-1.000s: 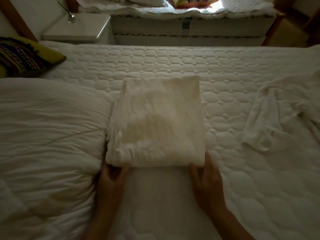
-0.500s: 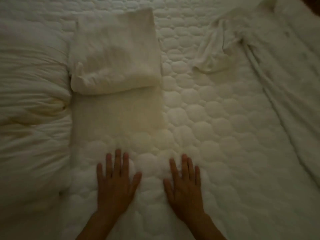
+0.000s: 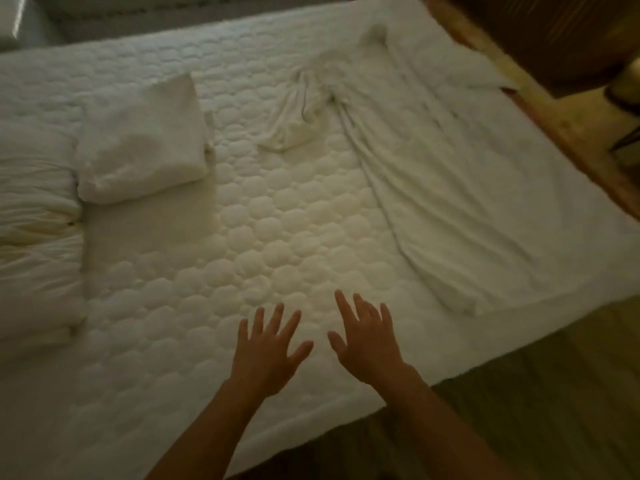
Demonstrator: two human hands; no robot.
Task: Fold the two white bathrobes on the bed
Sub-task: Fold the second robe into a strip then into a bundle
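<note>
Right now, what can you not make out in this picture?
Head view only.
Unfolded bathrobe: its right border, lost in dim white on white.
Folded bathrobe: inner layers, covered by its top layer.
Left hand, right hand: whether they touch the mattress; blurred.
Duvet: cut off by left edge.

One bed [image 3: 277,237]. Two robes lie on it: one folded robe [image 3: 138,147], one flat robe [image 3: 450,188]. Two hands show: one left hand [image 3: 266,355], one right hand [image 3: 367,344]. At the left edge sit white pillows [image 3: 34,278], seemingly two, though the split between them is too dim to be sure.
</note>
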